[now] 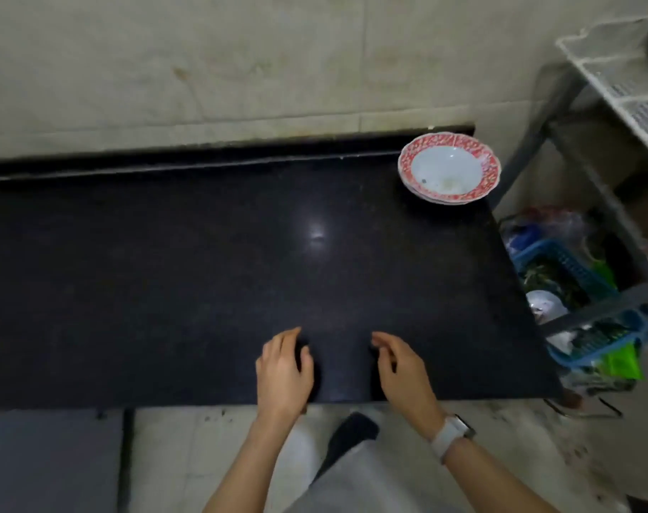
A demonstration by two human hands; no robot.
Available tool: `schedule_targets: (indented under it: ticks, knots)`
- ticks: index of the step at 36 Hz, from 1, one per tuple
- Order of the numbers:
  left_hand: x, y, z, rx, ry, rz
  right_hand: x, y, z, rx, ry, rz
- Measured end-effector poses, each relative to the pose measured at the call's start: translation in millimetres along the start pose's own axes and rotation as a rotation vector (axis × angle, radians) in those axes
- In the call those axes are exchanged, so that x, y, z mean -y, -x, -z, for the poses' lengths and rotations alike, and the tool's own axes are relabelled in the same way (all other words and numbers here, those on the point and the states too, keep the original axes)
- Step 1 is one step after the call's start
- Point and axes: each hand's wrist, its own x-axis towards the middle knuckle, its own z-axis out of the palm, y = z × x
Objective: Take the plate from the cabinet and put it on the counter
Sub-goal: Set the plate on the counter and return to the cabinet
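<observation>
On the black counter [204, 253], one plate [449, 167] sits far from two empty, loosely spread hands: left hand [283, 368], right hand [404, 372].

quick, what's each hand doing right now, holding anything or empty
Left hand: open, fingers loosely curled, empty, over the black counter.
Right hand: open, fingers loosely curled, empty, over the same counter.
</observation>
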Motion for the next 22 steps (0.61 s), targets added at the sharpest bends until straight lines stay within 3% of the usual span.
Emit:
schedule_targets:
  ticks: [7,12,22]
  knots:
    - [59,91,32,0.004,0.036,0.182,17,64,-69,0.214,0.057,0.087]
    - [128,172,63,-0.057,0.008,0.372,23,121,-129,0.438,0.186,0.168]
    - [266,265,140,-0.209,0.099,0.701,87,191,-278,0.734,0.334,0.328]
